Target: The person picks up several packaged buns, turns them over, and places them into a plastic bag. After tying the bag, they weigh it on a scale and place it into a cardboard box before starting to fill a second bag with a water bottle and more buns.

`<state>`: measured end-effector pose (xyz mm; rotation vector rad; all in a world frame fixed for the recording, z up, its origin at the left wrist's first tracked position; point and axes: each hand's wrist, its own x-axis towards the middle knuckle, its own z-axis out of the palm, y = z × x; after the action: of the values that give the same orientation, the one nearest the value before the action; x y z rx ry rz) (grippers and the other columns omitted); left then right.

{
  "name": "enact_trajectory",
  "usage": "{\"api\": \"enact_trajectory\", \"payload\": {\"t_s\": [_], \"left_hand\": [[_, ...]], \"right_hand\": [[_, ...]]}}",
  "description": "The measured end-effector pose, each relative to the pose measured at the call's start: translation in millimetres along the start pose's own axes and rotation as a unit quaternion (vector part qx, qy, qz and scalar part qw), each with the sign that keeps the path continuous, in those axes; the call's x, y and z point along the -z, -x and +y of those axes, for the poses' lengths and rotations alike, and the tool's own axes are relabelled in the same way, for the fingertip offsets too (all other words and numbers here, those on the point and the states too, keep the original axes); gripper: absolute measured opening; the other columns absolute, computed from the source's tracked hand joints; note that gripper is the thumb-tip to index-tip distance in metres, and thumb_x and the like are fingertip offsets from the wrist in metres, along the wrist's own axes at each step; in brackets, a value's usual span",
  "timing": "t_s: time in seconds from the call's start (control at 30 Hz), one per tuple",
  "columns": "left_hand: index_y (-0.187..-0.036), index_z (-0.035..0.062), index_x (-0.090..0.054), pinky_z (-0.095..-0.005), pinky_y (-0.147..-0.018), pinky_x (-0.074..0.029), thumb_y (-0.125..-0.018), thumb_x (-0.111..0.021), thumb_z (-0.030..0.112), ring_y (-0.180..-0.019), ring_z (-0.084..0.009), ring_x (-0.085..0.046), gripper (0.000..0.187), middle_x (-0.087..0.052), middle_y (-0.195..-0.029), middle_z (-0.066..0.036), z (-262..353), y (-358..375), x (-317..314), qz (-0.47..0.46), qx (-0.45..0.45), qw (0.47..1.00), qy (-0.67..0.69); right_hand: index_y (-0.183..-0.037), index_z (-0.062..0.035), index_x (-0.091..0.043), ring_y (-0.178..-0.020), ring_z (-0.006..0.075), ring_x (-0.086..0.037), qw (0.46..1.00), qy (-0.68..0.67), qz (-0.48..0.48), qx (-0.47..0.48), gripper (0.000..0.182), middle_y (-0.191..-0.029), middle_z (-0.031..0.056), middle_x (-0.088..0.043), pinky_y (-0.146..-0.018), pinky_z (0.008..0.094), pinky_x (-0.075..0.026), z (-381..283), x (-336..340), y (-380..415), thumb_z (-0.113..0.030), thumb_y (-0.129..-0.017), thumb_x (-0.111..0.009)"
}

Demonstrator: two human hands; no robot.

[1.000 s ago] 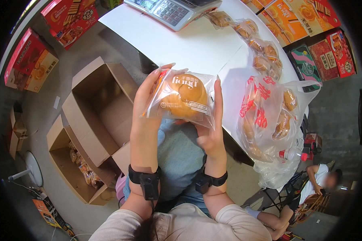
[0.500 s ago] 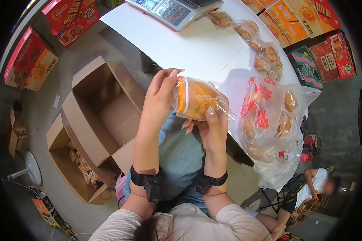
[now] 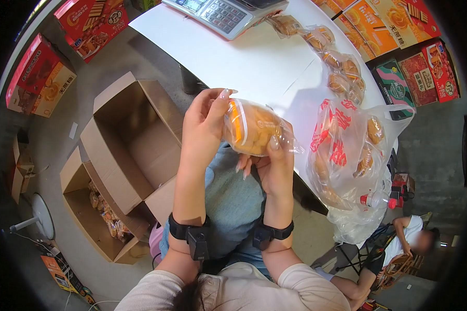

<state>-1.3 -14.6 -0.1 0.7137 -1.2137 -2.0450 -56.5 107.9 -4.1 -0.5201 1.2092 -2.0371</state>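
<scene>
Between my two hands is a clear plastic bag of bread (image 3: 259, 129), golden pieces inside, with an orange and white band at its left end. My left hand (image 3: 206, 118) pinches that banded end, thumb and fingers closed on the plastic. Under the right end, my right hand (image 3: 276, 168) grips the bag, its thumb pressed on the front and some fingers curled below. The bag is held above my lap, by the edge of the white table (image 3: 244, 67).
A white carrier bag (image 3: 342, 150) with wrapped breads lies right, beside more bagged breads (image 3: 342, 72). A scale (image 3: 223, 18) stands at the back. Cardboard boxes (image 3: 135, 135) sit on the floor left. A person (image 3: 399, 249) sits at lower right.
The bread bag has tilted slightly, its banded end turning a little. My fingers have shifted a little on the plastic. The seated person's arm has moved.
</scene>
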Motion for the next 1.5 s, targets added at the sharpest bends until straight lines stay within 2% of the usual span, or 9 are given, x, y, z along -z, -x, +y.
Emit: {"api": "enact_trajectory", "payload": {"t_s": [0.43,0.67,0.8,0.9,0.97,1.0,1.1,1.2,1.5], "left_hand": [[-0.102,-0.0023,-0.055,-0.0220,-0.066,-0.044,-0.086,-0.055,0.019,-0.078,-0.0092,-0.054,0.027,-0.059,-0.088,-0.006,-3.7,-5.7,3.9,0.047,-0.017,0.998,0.036],[-0.105,0.0005,-0.054,-0.0317,-0.079,-0.049,-0.083,-0.054,0.025,-0.089,-0.0203,-0.059,0.033,-0.059,-0.100,-0.011,-22.1,-8.1,21.2,-0.041,0.055,0.964,0.256],[-0.106,-0.0001,-0.052,-0.0346,-0.079,-0.049,-0.083,-0.053,0.027,-0.094,-0.0222,-0.057,0.035,-0.059,-0.099,-0.010,-21.4,-7.8,24.8,-0.082,0.038,0.970,0.225],[-0.110,0.0012,-0.050,-0.0438,-0.083,-0.046,-0.085,-0.049,0.033,-0.098,-0.0240,-0.055,0.041,-0.060,-0.098,-0.009,-18.5,-5.1,23.5,-0.091,0.114,0.909,0.390],[-0.115,0.0049,-0.047,-0.0512,-0.084,-0.041,-0.086,-0.044,0.040,-0.100,-0.0251,-0.053,0.046,-0.058,-0.103,-0.009,-18.7,-5.1,27.2,-0.233,0.196,0.765,0.568],[-0.117,0.0033,-0.045,-0.0423,-0.078,-0.044,-0.085,-0.045,0.040,-0.092,-0.0272,-0.053,0.048,-0.054,-0.104,-0.014,-12.6,-1.3,24.5,-0.203,0.198,0.775,0.565],[-0.122,0.0077,-0.043,-0.0497,-0.081,-0.040,-0.086,-0.041,0.041,-0.101,-0.0277,-0.050,0.049,-0.047,-0.120,-0.013,-11.6,-2.5,21.6,-0.067,0.175,0.877,0.443],[-0.122,0.0048,-0.041,-0.0505,-0.082,-0.040,-0.087,-0.040,0.041,-0.102,-0.0296,-0.048,0.051,-0.046,-0.121,-0.014,-23.3,-6.3,27.5,-0.190,0.214,0.782,0.553],[-0.123,0.0017,-0.039,-0.0471,-0.087,-0.039,-0.088,-0.038,0.040,-0.106,-0.0266,-0.045,0.052,-0.044,-0.123,-0.013,-27.7,-7.0,31.3,-0.189,0.149,0.827,0.509]], "right_hand": [[-0.139,-0.0169,-0.002,-0.062,0.0252,-0.061,0.994,-0.091,-0.060,0.011,0.080,-0.100,0.0205,-0.053,-0.047,0.0287,-0.052,4.8,4.9,-3.4,-0.038,-0.083,-0.055],[-0.139,-0.0176,-0.003,-0.059,0.0273,-0.061,0.998,0.057,0.001,0.036,0.070,-0.089,0.0209,-0.056,-0.043,0.0302,-0.051,1.4,-4.8,0.3,-0.040,-0.086,-0.043],[-0.138,-0.0136,-0.005,-0.058,0.0263,-0.060,0.999,0.033,0.019,0.022,0.060,-0.086,0.0195,-0.054,-0.042,0.0295,-0.050,1.8,-2.7,-1.8,-0.025,-0.087,-0.036],[-0.137,-0.0099,-0.008,-0.058,0.0254,-0.060,0.999,0.040,0.026,0.007,0.057,-0.084,0.0188,-0.054,-0.041,0.0287,-0.049,1.1,-3.2,-2.5,-0.020,-0.087,-0.033],[-0.137,-0.0080,-0.010,-0.057,0.0250,-0.059,0.999,0.045,0.030,0.002,0.056,-0.084,0.0186,-0.053,-0.041,0.0283,-0.049,0.6,-3.3,-2.8,-0.019,-0.086,-0.032],[-0.136,-0.0070,-0.010,-0.057,0.0252,-0.059,0.998,0.049,0.025,0.002,0.056,-0.084,0.0189,-0.053,-0.041,0.0284,-0.049,0.2,-2.9,-3.0,-0.020,-0.087,-0.032],[-0.136,-0.0067,-0.013,-0.060,0.0246,-0.059,1.000,0.017,0.016,0.000,0.055,-0.083,0.0178,-0.053,-0.043,0.0285,-0.049,1.4,-0.7,-1.9,-0.020,-0.087,-0.036],[-0.135,-0.0067,-0.017,-0.062,0.0238,-0.060,1.000,-0.018,0.010,-0.002,0.054,-0.083,0.0163,-0.053,-0.046,0.0287,-0.049,2.8,1.4,-1.4,-0.020,-0.088,-0.040],[-0.133,-0.0045,-0.020,-0.061,0.0235,-0.060,1.000,-0.010,0.005,-0.009,0.052,-0.082,0.0172,-0.053,-0.046,0.0288,-0.050,1.9,2.3,-1.6,-0.019,-0.087,-0.039]]}}
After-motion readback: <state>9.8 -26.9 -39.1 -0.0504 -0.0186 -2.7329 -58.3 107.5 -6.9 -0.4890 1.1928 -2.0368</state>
